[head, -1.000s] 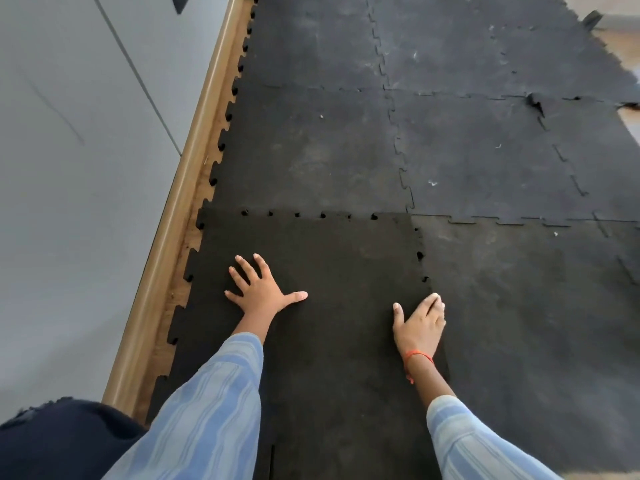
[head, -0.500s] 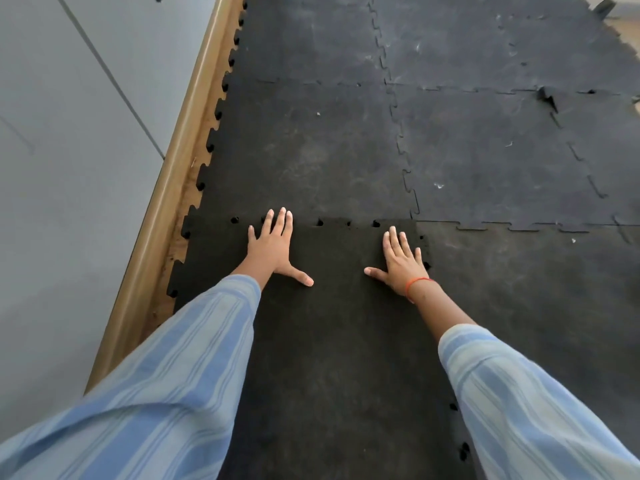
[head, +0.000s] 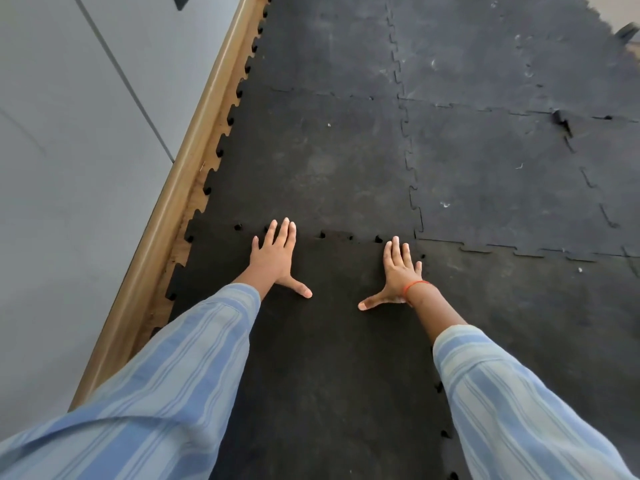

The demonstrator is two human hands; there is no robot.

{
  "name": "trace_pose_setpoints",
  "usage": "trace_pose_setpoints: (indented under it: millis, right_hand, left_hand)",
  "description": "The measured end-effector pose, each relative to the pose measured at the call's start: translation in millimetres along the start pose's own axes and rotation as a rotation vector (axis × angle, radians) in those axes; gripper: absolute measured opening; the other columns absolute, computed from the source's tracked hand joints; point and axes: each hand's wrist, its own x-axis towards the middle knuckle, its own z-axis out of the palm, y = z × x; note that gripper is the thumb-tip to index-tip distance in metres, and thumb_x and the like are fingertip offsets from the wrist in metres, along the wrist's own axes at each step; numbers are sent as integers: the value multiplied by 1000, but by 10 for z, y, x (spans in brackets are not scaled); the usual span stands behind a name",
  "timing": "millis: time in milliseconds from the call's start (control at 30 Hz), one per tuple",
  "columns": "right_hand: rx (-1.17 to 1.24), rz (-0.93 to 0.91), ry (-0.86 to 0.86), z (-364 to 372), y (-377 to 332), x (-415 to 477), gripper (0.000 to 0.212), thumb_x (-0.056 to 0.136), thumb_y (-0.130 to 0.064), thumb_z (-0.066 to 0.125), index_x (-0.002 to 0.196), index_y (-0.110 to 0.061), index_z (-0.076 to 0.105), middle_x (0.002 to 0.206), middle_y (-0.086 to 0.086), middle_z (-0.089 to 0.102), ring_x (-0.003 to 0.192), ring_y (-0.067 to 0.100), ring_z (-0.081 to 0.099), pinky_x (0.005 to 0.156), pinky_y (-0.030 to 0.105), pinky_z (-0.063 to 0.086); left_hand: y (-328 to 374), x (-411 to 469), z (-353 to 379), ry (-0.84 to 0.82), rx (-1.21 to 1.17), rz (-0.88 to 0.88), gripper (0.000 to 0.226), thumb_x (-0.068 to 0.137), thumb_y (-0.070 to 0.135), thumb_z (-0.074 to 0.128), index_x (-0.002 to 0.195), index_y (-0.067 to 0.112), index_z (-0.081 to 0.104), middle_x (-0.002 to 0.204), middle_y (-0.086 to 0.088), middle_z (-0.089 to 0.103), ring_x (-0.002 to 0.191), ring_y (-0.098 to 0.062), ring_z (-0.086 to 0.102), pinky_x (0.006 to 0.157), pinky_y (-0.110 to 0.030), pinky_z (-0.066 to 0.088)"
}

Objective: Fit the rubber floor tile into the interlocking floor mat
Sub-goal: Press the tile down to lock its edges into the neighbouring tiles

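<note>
A darker black rubber floor tile [head: 332, 341] with toothed edges lies at the near left of the interlocking floor mat [head: 485, 161]. Small gaps show along its far seam. My left hand [head: 275, 259] lies flat, palm down, on the tile's far edge with the fingertips on the seam. My right hand [head: 398, 271], with a red thread at the wrist, rests flat near the tile's far right corner, thumb spread wide. Neither hand holds anything.
A grey wall [head: 69, 168] with a tan skirting board [head: 180, 188] runs along the left, and a strip of wooden floor [head: 194, 199] shows beside the mat's toothed edge. One corner piece [head: 561, 121] sticks up at a seam, far right.
Both hands moved forward from the tile's middle to its far edge a second ago. Since half a second ago they have stayed flat there, with hardly any shift.
</note>
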Motion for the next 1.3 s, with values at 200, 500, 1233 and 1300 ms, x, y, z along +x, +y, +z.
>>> trace_pose_setpoints:
  millis: [200,500,1233,1300]
  right_hand:
    - [161,92,151,172,76,-224,151,45,-72,77,149,-13,-15,158,6,-24,145,26,-23,118,52,-2]
    - [326,534,666,797,98,-815,104,60,-77,63,126,2,48,122,20,50,113,37,45,90,45,45]
    - [447,459,878,1261,37,-1041,82,72,-54,71,134,-4,49,137,21,47,124,39,45,98,51,41]
    - [458,453,890,1223,121,-1013,81,73,-52,72,133,-4,49,135,20,50,122,39,47,97,51,41]
  left_hand:
    - [-52,61,71,3,-34,-1,158,38,88,65,144,18,-30,156,-3,-30,142,-27,-26,114,-58,3]
    - [-73,-91,310,-11,-230,-202,154,23,97,48,134,38,-40,145,-16,-46,133,-44,-36,106,-70,-7]
    - [8,-75,-16,103,-118,-115,142,47,81,70,151,9,6,156,-23,16,143,-40,10,114,-53,15]
    - [34,-85,-23,103,-116,-104,142,46,83,69,151,8,8,155,-22,19,142,-40,12,114,-50,19]
